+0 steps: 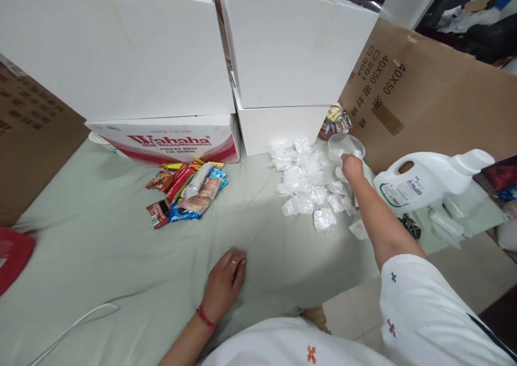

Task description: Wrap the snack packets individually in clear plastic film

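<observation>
Reaching step, by the look: right hand [353, 168] at the clear bowl [346, 141], beside the plastic bundles [305, 178]; can't tell finger opening or grip. Left hand [225, 281] rests on the cloth [258, 237], fingers curled in, nothing visible held. Next move likely calls for light pressure; bowl looks thin.

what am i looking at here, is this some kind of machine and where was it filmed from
No machine here: these are a person's own two bare hands. The single picture comes from a camera worn on that person's head, looking forward and down.

The right hand reaches to the rim of a clear plastic tub; whether it grips it is hard to tell. The left hand rests, loosely curled, on the pale green cloth.

Also on the cloth are clear plastic-wrapped bundles near the right hand, and further left a pile of snack packets in front of a Wahaha carton. A white handled jug is at the right.
</observation>
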`<action>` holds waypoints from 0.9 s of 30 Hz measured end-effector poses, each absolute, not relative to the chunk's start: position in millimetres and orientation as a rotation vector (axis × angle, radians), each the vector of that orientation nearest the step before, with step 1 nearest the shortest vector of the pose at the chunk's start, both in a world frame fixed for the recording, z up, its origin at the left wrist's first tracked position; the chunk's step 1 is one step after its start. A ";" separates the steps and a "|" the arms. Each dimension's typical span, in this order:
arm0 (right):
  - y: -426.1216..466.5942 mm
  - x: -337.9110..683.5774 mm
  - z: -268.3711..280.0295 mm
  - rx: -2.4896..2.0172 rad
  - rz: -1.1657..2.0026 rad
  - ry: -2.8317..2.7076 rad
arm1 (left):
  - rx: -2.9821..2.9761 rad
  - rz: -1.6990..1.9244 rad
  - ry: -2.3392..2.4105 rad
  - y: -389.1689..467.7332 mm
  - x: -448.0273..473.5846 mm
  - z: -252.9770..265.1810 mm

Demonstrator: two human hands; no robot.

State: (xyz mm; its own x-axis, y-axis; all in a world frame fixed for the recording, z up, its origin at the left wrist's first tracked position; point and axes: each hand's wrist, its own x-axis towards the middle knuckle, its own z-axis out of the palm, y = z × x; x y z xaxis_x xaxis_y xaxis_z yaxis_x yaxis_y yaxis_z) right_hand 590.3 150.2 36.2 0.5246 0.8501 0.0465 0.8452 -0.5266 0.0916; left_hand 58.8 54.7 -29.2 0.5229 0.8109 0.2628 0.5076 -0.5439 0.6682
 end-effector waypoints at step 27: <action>-16.7 299.1 -5.0 2.598 -0.705 2.761 | 1.871 1.479 1.834 201.6 22.7 12.7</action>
